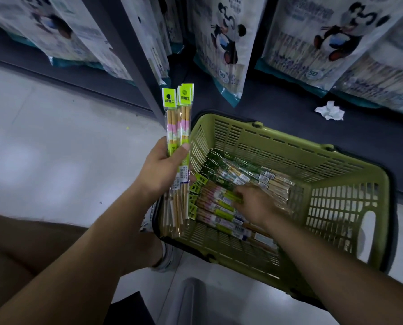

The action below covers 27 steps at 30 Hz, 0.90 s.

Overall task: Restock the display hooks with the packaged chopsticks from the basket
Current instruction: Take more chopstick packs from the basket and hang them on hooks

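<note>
Left hand grips upright chopstick packs; right hand, blurred, touches loose packs in green basket, grip unclear.

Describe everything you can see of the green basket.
The basket is olive-green plastic with slotted walls, a rounded rim and an oval cut-out in its right end wall. It stands open-topped on the pale floor, far side by the dark shelf base. Inside, chopstick packs lie flat; the right hand reaches among them, and the left hand holds more packs beside its left wall.
</note>
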Tool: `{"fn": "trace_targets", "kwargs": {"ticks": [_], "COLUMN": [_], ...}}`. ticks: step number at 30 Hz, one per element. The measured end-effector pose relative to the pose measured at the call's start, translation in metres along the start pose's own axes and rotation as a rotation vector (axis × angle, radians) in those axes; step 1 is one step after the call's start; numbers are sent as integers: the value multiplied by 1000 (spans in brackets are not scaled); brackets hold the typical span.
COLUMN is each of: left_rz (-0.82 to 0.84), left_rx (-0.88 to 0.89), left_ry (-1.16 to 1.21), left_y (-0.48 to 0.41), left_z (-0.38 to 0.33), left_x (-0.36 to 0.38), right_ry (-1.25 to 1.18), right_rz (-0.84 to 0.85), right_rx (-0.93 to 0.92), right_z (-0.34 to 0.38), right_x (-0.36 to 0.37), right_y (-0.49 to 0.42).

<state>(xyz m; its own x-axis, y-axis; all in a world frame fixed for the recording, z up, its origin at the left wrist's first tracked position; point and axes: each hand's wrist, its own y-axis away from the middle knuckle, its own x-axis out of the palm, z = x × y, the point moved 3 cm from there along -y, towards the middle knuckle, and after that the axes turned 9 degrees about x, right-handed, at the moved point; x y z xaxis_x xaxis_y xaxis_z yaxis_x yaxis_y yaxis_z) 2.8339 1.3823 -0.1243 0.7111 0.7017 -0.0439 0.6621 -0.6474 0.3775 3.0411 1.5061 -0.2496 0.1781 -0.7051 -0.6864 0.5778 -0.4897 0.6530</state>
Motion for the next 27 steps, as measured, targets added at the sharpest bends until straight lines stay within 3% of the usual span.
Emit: {"fn": "trace_targets", "kwargs": {"ticks": [3,12,21,27], "left_rz": [-1,3,15,23], "left_rx": [5,1,-4,-1], "left_ry": [10,21,27,20], "left_y": [1,1,0,0], "left_z": [0,2,3,0], "left_x": [1,0,1,3], "right_ry": [68,82,163,-51], "right_rz": [-80,-36,-131,-138], "right_rx": [-7,36,-8,13], "right_z": [1,3,3,7], "right_x": [10,31,18,-16], "right_y": [-2,-5,-5,-5]}}
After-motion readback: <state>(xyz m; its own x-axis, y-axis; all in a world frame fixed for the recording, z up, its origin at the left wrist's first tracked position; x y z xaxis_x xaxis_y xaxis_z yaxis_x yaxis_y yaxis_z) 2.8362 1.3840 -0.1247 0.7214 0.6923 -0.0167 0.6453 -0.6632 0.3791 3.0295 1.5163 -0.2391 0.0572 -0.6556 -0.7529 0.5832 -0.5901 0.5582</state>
